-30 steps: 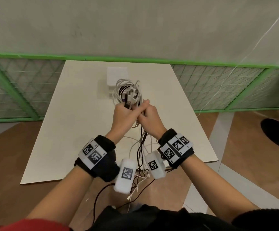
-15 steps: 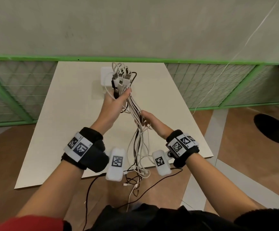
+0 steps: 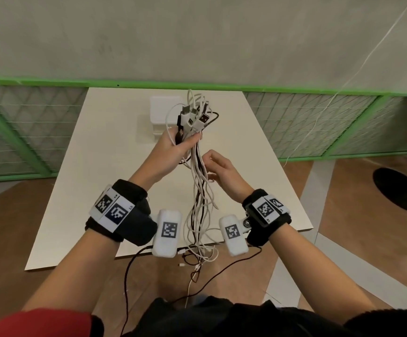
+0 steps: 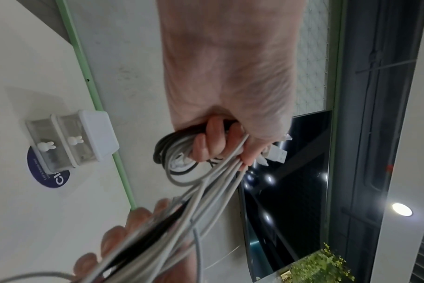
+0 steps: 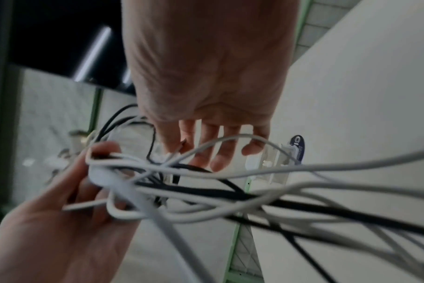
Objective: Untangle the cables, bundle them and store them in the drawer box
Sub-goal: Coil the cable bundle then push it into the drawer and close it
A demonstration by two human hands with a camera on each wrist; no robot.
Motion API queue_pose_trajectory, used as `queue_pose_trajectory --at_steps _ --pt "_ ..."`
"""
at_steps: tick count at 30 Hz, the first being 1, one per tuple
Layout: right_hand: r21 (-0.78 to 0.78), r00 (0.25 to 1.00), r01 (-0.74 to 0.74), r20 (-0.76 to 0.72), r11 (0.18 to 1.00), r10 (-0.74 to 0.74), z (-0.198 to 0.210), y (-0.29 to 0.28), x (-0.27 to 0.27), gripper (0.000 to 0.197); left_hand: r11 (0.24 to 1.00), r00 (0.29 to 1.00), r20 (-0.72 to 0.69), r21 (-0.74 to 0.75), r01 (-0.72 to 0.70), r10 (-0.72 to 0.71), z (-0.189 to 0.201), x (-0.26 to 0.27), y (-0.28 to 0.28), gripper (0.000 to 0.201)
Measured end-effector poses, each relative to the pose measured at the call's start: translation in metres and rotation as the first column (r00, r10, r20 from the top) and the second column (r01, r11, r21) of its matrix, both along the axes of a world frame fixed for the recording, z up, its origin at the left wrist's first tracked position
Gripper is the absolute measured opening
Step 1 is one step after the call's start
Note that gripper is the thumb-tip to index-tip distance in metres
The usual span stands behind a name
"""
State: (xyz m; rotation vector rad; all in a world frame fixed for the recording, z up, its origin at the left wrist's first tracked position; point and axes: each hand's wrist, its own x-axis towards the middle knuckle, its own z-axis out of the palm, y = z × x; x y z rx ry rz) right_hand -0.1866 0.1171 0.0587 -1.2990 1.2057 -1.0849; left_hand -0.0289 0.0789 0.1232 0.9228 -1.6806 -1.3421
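Left hand (image 3: 170,152): fingers curled tight round USB cables (image 3: 198,181), plug ends up.
Right hand (image 3: 222,172): fingers loosely spread beside hanging strands.

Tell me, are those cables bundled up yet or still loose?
Loose. The left hand grips the cables near their plugs, and the strands hang crossed and untied past the table edge. The right hand's fingers are spread beside them.

white table (image 3: 105,166), green-framed mesh fence (image 3: 22,132), black round stand base (image 3: 402,188).
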Motion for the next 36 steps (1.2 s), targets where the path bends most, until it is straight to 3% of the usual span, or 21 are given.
queue_pose_trajectory --at_steps 2,5,7,10,13,17,19,21,25,27,31,34,36 --pt "-0.006 0.995 0.089 0.052 0.996 -0.089 -0.011 0.002 -0.007 0.023 0.998 0.997 -0.058 -0.040 -0.045 0.042 0.004 0.003 0.001 0.008" --pt "0.038 0.982 0.169 0.079 0.985 -0.171 -0.031 0.009 -0.018 0.024 0.989 0.975 -0.174 -0.020 -0.145 0.140 0.013 0.012 -0.001 0.017" --pt "0.128 0.966 0.257 -0.009 0.958 -0.258 -0.049 0.013 -0.024 0.025 0.988 0.971 -0.194 -0.048 -0.149 0.137 0.020 0.016 -0.001 0.018" --pt "0.265 0.909 0.384 -0.273 0.884 -0.314 -0.080 0.021 -0.038 0.024 0.982 0.927 -0.329 -0.001 -0.189 0.178 0.031 0.020 0.000 0.017" --pt "0.327 0.788 0.334 -0.612 0.884 -0.071 -0.108 0.028 -0.046 0.023 0.976 0.877 -0.432 0.035 -0.217 0.210 0.043 0.022 -0.004 0.015" --pt "0.456 0.656 0.256 -0.729 0.852 0.193 -0.105 0.022 -0.037 0.032 0.978 0.938 -0.299 -0.049 -0.201 0.178 0.041 0.013 -0.002 0.012" --pt "0.399 0.602 0.270 -0.780 0.876 0.170 -0.097 0.015 -0.039 0.040 0.979 0.954 -0.246 -0.066 -0.192 0.170 0.036 0.010 -0.002 0.015" --pt "0.301 0.599 0.297 -0.798 0.906 0.068 -0.092 0.010 -0.044 0.041 0.969 0.949 -0.237 -0.077 -0.234 0.210 0.037 0.013 -0.004 0.020" --pt "0.347 0.638 0.352 -0.768 0.869 0.049 -0.104 0.017 -0.052 0.048 0.912 0.847 -0.393 -0.047 -0.409 0.359 0.054 0.028 -0.014 0.021" --pt "0.373 0.581 0.356 -0.807 0.857 0.109 -0.114 0.024 -0.053 0.047 0.892 0.783 -0.488 -0.018 -0.452 0.386 0.066 0.034 -0.019 0.015" --pt "0.466 0.334 0.349 -0.872 0.813 0.357 -0.127 0.035 -0.060 0.040 0.887 0.696 -0.609 0.025 -0.461 0.379 0.083 0.036 -0.022 0.010" --pt "0.474 0.283 0.390 -0.878 0.790 0.387 -0.130 0.038 -0.063 0.041 0.887 0.720 -0.581 0.007 -0.462 0.380 0.085 0.032 -0.020 0.012" --pt "0.463 0.319 0.407 -0.880 0.787 0.353 -0.131 0.035 -0.062 0.045 0.903 0.768 -0.526 -0.001 -0.431 0.366 0.079 0.025 -0.018 0.015"
